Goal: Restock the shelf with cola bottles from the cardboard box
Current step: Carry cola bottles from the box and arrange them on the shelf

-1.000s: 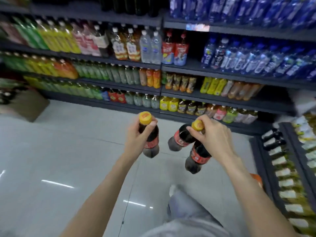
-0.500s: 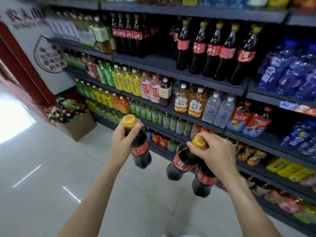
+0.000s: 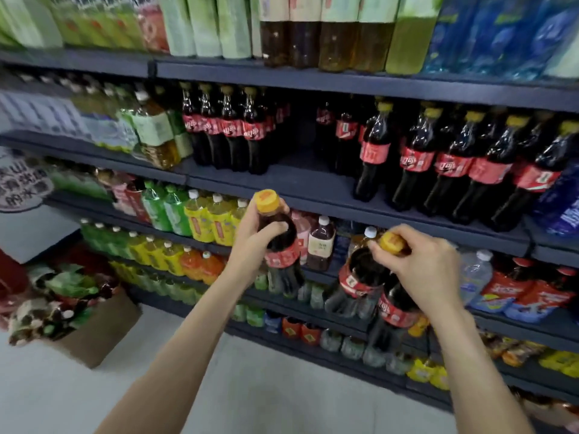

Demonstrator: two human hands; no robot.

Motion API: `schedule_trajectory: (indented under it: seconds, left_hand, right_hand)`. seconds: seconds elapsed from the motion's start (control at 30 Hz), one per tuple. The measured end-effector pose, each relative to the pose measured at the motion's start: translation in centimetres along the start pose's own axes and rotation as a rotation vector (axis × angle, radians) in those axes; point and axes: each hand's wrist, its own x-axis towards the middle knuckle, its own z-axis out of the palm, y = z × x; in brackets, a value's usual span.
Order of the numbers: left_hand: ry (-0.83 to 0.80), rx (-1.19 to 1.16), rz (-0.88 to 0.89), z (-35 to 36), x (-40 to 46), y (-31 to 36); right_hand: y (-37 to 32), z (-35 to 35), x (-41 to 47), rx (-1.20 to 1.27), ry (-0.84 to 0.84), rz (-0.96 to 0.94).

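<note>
i've swung up from the floor to face the cola shelf, my left hand gripping one cola bottle by the neck, my right hand clutching two bottles, ready for the gap.

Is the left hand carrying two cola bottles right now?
No, the left hand grips a single cola bottle, while the right hand holds two by their necks.

Red wrap labels on the dark cola bottles on the shelf: white Chinese characters, too blurred to read.
Round white wall sign with dark characters: bottom line ends "的水"; the rest is unclear.
Other bottle labels: unreadable.
</note>
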Motion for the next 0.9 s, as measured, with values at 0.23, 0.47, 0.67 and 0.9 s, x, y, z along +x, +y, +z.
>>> schedule_trajectory:
  seconds: [0.23, 0.47, 0.67, 0.9]
  left_hand:
    - [-0.114, 0.033, 0.248, -2.7, 11.5, -1.1]
    - [-0.025, 0.041, 0.236, 0.0, 20.7, -4.4]
    - [0.029, 0.119, 0.161, 3.2, 27.4, -8.5]
    - [-0.093, 0.292, 0.202, 3.4, 29.0, -12.6]
  right_hand:
    - [-3.2, 4.3, 5.4, -0.054, 0.093, 0.147]
    - [-3.6, 7.1, 10.2, -0.063, 0.136, 0.116]
    - [-2.5, 8.7, 13.1, -0.061, 0.185, 0.097]
    - [-2.3, 10.2, 15.6, -0.078, 0.251, 0.061]
